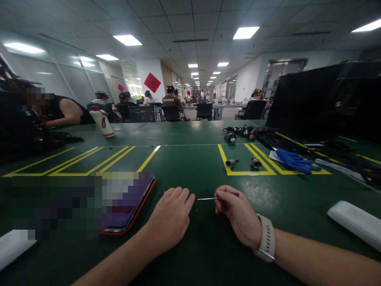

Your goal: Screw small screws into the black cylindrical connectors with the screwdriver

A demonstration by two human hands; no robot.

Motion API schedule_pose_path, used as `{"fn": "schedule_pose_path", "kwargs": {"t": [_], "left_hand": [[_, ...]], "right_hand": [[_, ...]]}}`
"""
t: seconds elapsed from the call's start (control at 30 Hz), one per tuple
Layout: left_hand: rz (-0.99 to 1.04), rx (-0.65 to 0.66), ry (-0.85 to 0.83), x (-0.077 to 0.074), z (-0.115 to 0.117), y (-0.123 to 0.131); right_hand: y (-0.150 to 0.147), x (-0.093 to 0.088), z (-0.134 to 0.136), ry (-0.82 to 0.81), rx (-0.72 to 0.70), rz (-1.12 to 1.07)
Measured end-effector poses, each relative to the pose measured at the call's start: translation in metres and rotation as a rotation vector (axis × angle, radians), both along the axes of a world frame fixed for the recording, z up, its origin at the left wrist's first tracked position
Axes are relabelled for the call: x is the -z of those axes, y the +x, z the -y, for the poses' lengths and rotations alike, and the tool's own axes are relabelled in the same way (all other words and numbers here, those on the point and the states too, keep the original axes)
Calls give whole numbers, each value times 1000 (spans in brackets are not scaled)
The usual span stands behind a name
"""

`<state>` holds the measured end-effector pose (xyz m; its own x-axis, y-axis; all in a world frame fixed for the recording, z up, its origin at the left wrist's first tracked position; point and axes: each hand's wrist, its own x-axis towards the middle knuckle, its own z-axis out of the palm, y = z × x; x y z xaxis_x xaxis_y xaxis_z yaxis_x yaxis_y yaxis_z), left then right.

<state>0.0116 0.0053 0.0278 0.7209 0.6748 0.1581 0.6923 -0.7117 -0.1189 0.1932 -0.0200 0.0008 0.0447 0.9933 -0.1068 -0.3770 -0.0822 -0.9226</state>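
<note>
My right hand (235,210), with a pale watch strap at the wrist, is closed around a slim screwdriver (206,198). Its thin metal shaft points left, and a bit of dark handle shows past the fingers. Close to the tip, my left hand (174,216) is closed with its back toward me. A tiny end of something shows beyond its knuckles; what the fingers hold is hidden. On the green table (190,167), between and just below the hands, lies a tiny dark ring-shaped part (196,210).
A tablet (131,206) in an orange-edged case lies left. Two metal fittings (231,163) sit inside yellow tape, near a blue glove (297,161). Cables and dark parts (232,137) are farther back. A white bottle (102,122) and a person's arm (70,113) are at far left.
</note>
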Motion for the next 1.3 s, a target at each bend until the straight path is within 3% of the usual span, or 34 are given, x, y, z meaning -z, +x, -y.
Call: {"fn": "schedule_pose_path", "kwargs": {"t": [0.2,0.5,0.63,0.87,1.0,1.3], "left_hand": [[-3,35,2,-1,-1,0],[164,-8,-72,2,-10,-11],[313,-9,-164,0,-15,-16],[636,79,-465,-8,-22,-24],[640,72,-559,-14,-23,-27],[667,24,-581,-18,-24,-31]], "right_hand": [[0,1,-2,-1,5,-19],[3,4,-4,-2,-24,-68],[3,5,-5,6,-25,-89],[5,4,-7,-12,-28,-128],[6,3,-8,-29,-26,-151],[5,0,-6,-62,-31,-181]]}}
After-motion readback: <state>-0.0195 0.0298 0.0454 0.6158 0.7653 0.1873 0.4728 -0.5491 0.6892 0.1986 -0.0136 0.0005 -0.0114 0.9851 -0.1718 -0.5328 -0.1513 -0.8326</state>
